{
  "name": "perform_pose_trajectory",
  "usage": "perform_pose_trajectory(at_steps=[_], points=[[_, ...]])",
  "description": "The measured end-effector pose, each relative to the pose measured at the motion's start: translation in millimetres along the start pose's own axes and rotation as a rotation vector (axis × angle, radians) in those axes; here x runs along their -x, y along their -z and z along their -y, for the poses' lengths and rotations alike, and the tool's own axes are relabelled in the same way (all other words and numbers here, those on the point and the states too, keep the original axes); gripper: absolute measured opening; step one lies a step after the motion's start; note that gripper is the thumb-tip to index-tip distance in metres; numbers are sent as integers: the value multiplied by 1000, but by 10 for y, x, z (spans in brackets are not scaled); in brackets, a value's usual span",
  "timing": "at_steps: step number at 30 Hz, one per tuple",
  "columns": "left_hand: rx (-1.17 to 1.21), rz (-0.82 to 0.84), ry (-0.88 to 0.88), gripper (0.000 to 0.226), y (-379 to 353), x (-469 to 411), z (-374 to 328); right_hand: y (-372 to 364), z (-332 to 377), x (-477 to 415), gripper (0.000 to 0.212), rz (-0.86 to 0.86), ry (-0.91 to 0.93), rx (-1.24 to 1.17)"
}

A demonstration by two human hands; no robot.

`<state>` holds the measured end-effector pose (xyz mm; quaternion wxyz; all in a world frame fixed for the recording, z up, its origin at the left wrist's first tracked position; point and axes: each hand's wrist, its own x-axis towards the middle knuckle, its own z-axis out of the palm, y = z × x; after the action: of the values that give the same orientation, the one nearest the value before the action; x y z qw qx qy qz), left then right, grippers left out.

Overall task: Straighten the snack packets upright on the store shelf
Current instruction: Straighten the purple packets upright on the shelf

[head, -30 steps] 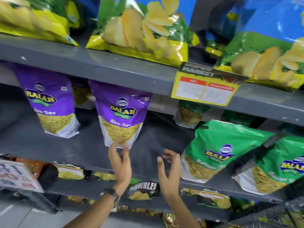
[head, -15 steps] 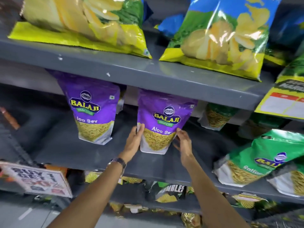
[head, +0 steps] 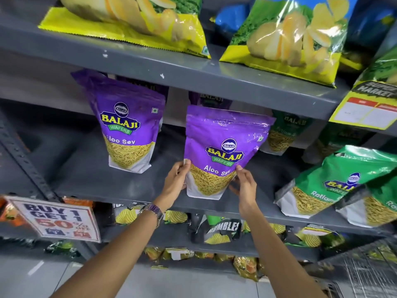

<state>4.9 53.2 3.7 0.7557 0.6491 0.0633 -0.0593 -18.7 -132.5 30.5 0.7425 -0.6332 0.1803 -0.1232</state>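
Head view — both hands clamped on one purple Aloo Sev packet [head: 223, 151], middle shelf [head: 133, 190].

Left hand [head: 175, 179] grips the packet's lower left edge, right hand [head: 245, 186] its lower right edge; packet upright, near the shelf's front. Versus half a second ago: packet drawn nearer and sitting further forward, its whole top now visible below the upper shelf's lip. Second purple packet [head: 126, 127] unchanged, standing further left — well apart. Green Ratlami packets [head: 335, 181] to the right lean over, tilted.
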Motion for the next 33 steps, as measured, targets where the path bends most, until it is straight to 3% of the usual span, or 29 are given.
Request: perform_pose_trajectory(at_steps=[10, 17, 19, 21, 23, 26, 29, 31, 33], points=[[-8, 69, 28, 13, 48, 145, -28, 85, -23, 178, 17, -2, -11, 46], [9, 62, 40, 24, 54, 164, -32, 88, -55, 208, 17, -24, -12, 89], [29, 96, 40, 25, 86, 176, -29, 40, -97, 257, 11, -151, 76, 69], [53, 81, 15, 24, 154, 175, -17, -30, -179, 366, 24, -407, 264, 112], [122, -70, -80, 19, 268, 173, 7, -149, -280, 569, 26, -488, 458, 224], [215, -455, -356, 22, 592, 163, 22, -476, -459, 869, 12, -85, 613, 327], [224, -771, -453, 31, 1014, 61, -36, -930, -535, 928, 22, 335, 511, 414], [212, -852, -420, 42, 1298, -62, -102, -1281, -495, 810, 35, 491, 355, 440], [164, -800, -344, 51, 1549, -199, -158, -1618, -391, 613, 45, 505, 182, 420]])
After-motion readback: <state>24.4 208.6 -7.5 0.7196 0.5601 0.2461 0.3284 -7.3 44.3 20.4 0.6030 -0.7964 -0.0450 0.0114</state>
